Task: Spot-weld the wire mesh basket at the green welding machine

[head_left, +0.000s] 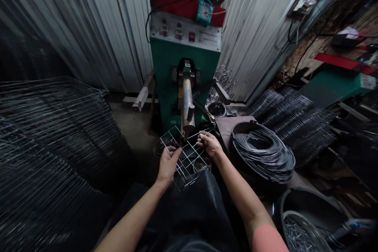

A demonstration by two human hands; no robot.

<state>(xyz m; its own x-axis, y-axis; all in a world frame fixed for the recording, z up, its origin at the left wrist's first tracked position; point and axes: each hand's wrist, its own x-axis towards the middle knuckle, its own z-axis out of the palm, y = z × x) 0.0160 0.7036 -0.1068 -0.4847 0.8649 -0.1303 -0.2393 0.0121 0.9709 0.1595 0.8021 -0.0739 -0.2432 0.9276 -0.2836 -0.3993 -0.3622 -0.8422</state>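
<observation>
My left hand (pixel 169 164) and my right hand (pixel 210 144) both grip a flat rectangular wire grid (pixel 185 160), held tilted over my lap. The left hand closes on its near left side, and the right hand pinches wires at its far right. The far end of the grid sits just below the metal electrode arm (pixel 187 104) of a green spot welding machine (pixel 184 67). The grid looks close to the arm's lower tip, but I cannot tell whether they touch.
Tall stacks of finished wire grids (pixel 50 138) fill the left side. To the right lie a coil of dark wire (pixel 262 153) on a metal stand and more wire stacks (pixel 292 122). A round basin of wire pieces (pixel 298 236) sits at lower right. Corrugated metal sheeting (pixel 248 35) stands behind.
</observation>
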